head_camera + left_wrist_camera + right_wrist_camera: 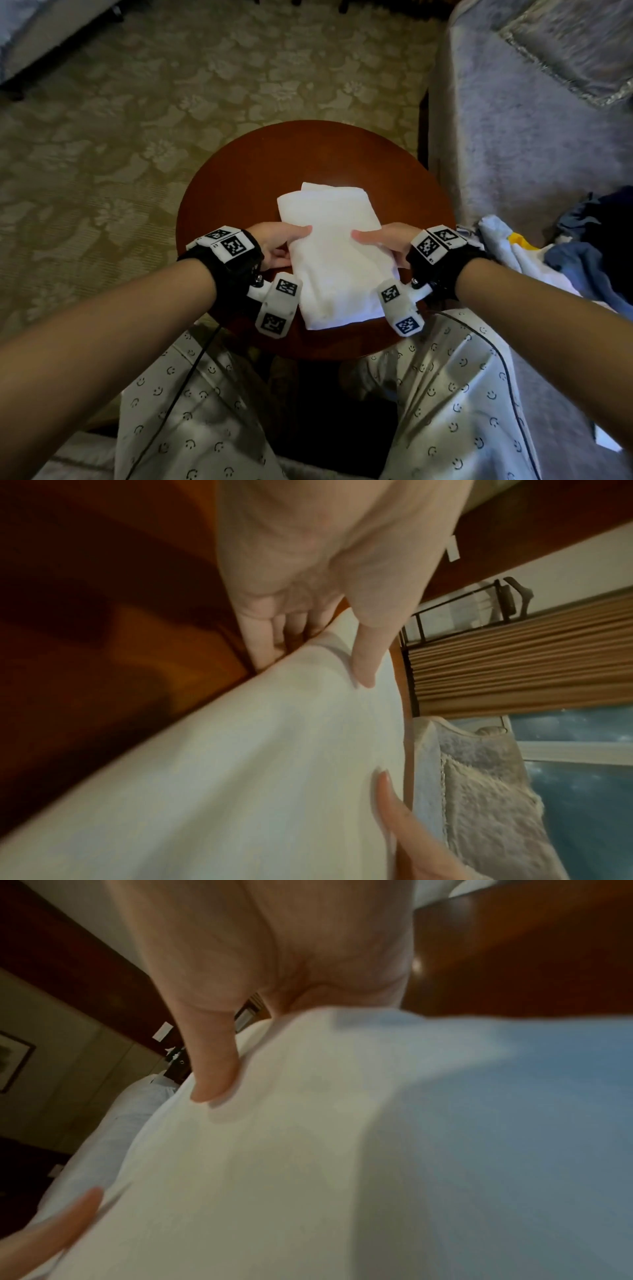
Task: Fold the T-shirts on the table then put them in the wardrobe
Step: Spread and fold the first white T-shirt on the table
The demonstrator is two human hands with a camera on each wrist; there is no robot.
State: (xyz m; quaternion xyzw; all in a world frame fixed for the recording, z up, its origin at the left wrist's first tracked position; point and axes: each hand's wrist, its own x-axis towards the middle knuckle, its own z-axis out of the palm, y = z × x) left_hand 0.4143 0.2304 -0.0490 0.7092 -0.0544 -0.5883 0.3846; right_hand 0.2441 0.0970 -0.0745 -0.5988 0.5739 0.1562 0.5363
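Two hands are on one folded white T-shirt [334, 253], which lies on the round wooden table [239, 178], its near end at the table's near edge. Left hand [279, 245] grips the shirt's left edge: thumb [366, 656] on top, the other fingers [260, 639] tucked beneath the fabric, seen in the left wrist view. Right hand [385, 241] grips the right edge likewise, thumb [214, 1069] pressed on the upper face, remaining fingers hidden under the cloth. Whether the shirt is lifted clear of the table cannot be told. Both wrists carry black bands with white marker blocks. To the right, on the grey sofa [513, 137], lies a heap of unfolded garments [561, 253] in white, blue and dark cloth. Patterned carpet [137, 120] covers the floor beyond the table
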